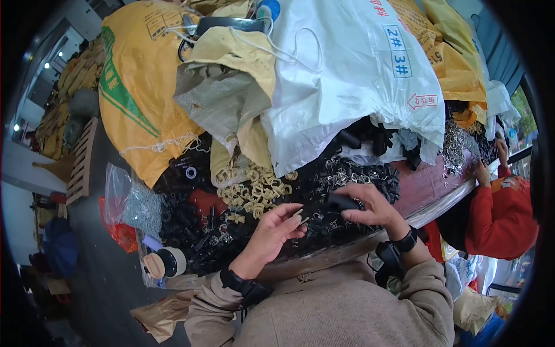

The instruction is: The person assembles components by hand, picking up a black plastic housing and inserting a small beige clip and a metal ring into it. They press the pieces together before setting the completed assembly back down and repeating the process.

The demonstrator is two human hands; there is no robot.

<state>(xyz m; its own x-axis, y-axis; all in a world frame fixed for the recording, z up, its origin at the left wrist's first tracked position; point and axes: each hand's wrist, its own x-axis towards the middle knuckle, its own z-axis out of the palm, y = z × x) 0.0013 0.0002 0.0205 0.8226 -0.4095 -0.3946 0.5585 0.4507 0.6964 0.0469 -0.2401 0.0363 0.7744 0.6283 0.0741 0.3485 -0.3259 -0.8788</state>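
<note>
Left hand [274, 232], thumb uppermost, pinches a small pale piece [302, 218] in its fingers; right hand [373, 207], arched, has its fingers around a black tube [342, 202], both above the parts-strewn desk [413, 188]. Sacks [358, 69] lie behind; a co-worker [502, 217] is at right.

Left sack [124, 63]: yellow-orange, broad green printed band
Middle sack [347, 69]: white, blue and red print
Opened sack [228, 87]: tan and greyish patches
Clip pile [254, 195]: pale cream-yellow
Held tube [342, 202]: plain black
Hooks at far right [455, 149]: silver
Tabletop [422, 184]: dull maroon
Bottle [171, 261]: black and cream, tan lid [154, 265]
Small cylinder near bottle [152, 242]: lilac
Bagged parts [143, 208]: blue-grey
Sweater [341, 309]: flecked brown-beige
Wristbands [407, 240]: black
Co-worker's top [503, 217]: bright red
Curtain [502, 46]: muted blue
</note>
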